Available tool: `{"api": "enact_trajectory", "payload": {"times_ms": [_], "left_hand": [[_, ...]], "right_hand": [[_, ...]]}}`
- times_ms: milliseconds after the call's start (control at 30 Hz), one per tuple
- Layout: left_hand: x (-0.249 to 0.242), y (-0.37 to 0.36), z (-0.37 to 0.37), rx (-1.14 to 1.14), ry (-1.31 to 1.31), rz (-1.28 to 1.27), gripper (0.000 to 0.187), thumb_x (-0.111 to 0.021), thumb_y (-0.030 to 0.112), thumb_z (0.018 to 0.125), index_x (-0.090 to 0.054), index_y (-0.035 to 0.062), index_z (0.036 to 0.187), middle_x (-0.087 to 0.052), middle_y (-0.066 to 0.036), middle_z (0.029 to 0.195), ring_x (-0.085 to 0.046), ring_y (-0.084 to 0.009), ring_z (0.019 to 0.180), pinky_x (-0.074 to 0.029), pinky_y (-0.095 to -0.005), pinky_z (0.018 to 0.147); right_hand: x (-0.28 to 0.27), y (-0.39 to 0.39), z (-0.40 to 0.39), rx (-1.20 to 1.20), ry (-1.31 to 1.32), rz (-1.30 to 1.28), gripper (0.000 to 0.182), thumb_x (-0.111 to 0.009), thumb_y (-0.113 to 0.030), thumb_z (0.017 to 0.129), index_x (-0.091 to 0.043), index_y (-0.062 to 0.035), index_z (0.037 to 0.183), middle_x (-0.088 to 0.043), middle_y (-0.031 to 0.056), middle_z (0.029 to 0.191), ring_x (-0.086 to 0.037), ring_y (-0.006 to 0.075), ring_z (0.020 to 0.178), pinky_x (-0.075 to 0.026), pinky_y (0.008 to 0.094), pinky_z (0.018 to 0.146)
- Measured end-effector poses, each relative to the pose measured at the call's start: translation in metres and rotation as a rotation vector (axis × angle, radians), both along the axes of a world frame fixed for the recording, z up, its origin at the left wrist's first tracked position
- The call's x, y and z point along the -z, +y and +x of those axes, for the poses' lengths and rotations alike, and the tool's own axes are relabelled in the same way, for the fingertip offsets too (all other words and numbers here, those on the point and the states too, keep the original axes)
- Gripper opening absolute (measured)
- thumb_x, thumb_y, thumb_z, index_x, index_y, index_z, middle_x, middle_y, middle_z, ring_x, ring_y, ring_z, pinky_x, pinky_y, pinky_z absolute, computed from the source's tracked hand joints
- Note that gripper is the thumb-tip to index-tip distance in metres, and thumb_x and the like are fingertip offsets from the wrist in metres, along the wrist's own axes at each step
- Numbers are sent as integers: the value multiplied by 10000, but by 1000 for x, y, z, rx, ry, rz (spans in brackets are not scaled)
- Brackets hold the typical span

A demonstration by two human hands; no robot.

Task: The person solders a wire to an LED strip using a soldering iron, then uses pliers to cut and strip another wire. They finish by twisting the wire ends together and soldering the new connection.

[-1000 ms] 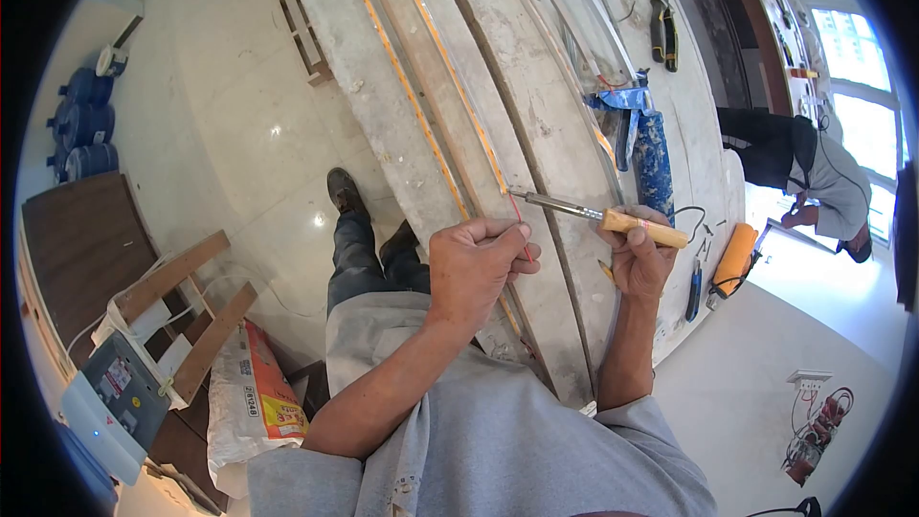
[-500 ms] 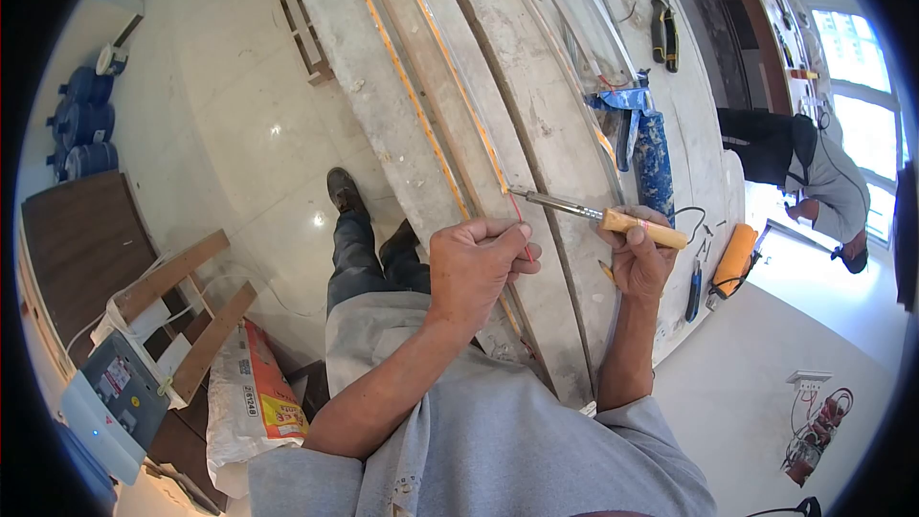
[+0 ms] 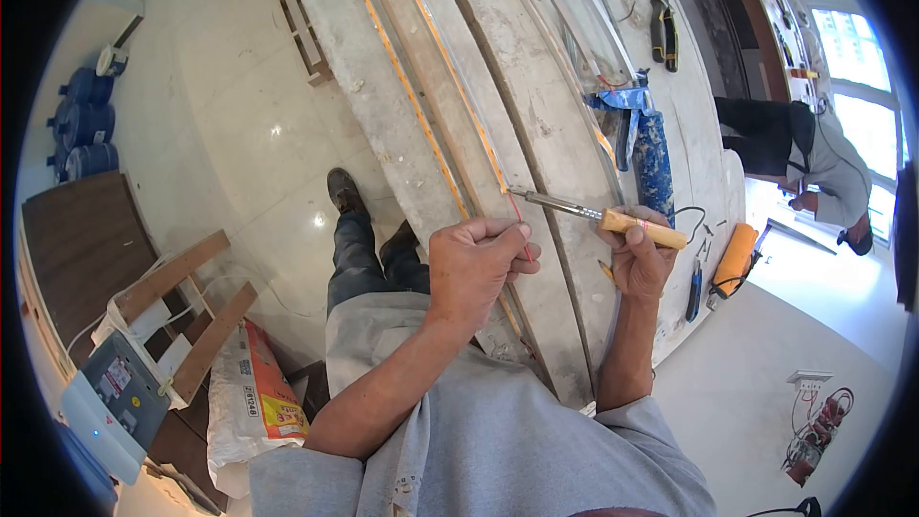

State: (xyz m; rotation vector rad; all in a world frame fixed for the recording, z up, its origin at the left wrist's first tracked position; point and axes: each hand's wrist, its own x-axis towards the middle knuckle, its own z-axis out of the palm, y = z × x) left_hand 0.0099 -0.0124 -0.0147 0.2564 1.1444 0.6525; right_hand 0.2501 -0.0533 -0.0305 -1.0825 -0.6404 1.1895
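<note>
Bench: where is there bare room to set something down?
Bare: bench between black pliers and blue spattered tool; plank between dark gap and the strip rightward. Crowded: around left hand, right hand, soldering iron and red wire.

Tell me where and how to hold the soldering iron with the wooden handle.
Grip its pale wooden handle from the near side, as the right hand does. It is thick and rounded, at the tool's right end; the slim metal shaft, possibly hot, points left toward the thin red wire.

A narrow orange strip [image 3: 464,96] lies along the desk [image 3: 541,86]. A wooden-handled soldering iron [image 3: 617,221] slants, tip at the strip's end, beside a thin red wire [image 3: 516,209].
</note>
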Motion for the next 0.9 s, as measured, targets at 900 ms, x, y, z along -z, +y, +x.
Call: {"api": "enact_trajectory", "payload": {"times_ms": [900], "left_hand": [[0, 1, 0, 1, 4, -5, 166, -721, 163, 883, -708, 7, 940, -739, -117, 806, -722, -163, 651, -501, -245, 548]], "right_hand": [[-3, 1, -2, 11, -8, -11, 228, -698, -3, 867, -612, 121, 1038, -670, 285, 994, -698, 321, 891, -625, 428, 760]]}}
